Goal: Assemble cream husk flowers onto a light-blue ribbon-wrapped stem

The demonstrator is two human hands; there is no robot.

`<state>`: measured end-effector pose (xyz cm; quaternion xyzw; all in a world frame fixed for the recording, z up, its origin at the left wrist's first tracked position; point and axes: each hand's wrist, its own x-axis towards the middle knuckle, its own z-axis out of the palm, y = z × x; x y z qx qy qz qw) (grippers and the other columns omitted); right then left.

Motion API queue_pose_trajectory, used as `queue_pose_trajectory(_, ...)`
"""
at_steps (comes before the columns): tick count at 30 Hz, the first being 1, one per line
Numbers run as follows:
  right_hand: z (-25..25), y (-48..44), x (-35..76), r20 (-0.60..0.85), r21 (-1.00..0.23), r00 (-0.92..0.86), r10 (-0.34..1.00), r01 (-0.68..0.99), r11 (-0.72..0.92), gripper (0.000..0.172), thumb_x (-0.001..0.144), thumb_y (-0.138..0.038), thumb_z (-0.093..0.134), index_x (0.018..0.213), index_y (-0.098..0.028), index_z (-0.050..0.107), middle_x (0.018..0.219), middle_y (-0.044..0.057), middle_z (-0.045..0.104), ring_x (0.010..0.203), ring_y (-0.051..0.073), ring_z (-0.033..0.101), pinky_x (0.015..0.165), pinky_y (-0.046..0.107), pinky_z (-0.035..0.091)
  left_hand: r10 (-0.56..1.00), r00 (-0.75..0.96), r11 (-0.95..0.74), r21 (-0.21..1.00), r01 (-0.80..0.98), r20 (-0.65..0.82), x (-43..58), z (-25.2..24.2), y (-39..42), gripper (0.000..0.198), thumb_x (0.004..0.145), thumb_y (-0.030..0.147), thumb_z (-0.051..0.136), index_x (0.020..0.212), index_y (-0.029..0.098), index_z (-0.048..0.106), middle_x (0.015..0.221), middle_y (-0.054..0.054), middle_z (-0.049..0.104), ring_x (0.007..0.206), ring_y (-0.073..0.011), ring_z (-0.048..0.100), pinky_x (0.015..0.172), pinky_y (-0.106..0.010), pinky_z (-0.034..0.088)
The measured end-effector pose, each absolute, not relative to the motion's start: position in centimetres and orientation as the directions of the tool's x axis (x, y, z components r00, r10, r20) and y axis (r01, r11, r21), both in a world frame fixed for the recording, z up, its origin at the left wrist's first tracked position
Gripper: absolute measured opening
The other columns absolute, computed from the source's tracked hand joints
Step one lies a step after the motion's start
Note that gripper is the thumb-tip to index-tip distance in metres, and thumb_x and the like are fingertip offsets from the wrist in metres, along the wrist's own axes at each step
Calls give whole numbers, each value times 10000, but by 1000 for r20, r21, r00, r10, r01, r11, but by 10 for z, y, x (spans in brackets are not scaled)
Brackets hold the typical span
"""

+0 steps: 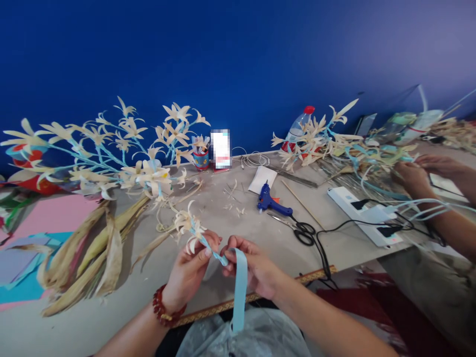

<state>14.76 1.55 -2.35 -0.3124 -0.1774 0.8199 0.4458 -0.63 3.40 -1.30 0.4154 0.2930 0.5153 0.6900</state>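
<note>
Between thumb and fingers, my left hand [197, 260] grips the blue-wrapped stem of a cream husk flower [188, 223], whose petals point up and away from me. My right hand [247, 263] pinches a light blue ribbon-like tape [241, 287] at the lower end of that stem. The tape's loose length hangs down over my lap. Both hands are close together above the table's front edge. My right fingertips partly hide where tape and stem meet.
Husk flower branches [122, 134] stand at the back left, with dried corn husks [100, 248] before them. A blue glue gun [269, 199], black-handled scissors [305, 233] and a white power strip [362, 215] with cords lie rightward. A co-worker's hands [412, 176] work at the far right.
</note>
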Motion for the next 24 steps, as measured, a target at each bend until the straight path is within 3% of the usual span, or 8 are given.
queue_pose_trajectory(10, -23, 5, 131, -308, -494, -512, 802, -634, -595, 333, 641, -250, 821, 716, -169, 507, 592, -20, 626, 509, 81, 531, 545, 234, 405, 948, 310, 92, 866, -491, 75, -3, -8, 33, 157, 755, 311, 675, 628, 218, 670, 674, -35, 510, 823, -226, 503, 1016, -445, 316)
queue_pose_trajectory(24, -23, 5, 122, -281, -417, -672, 685, -558, -718, 208, 675, -197, 758, 730, -146, 564, 570, -12, 622, 442, 50, 427, 502, 223, 324, 956, 283, 65, 889, -452, 73, -3, -7, 30, 161, 759, 340, 670, 635, 237, 670, 628, -28, 528, 763, -223, 503, 996, -473, 338)
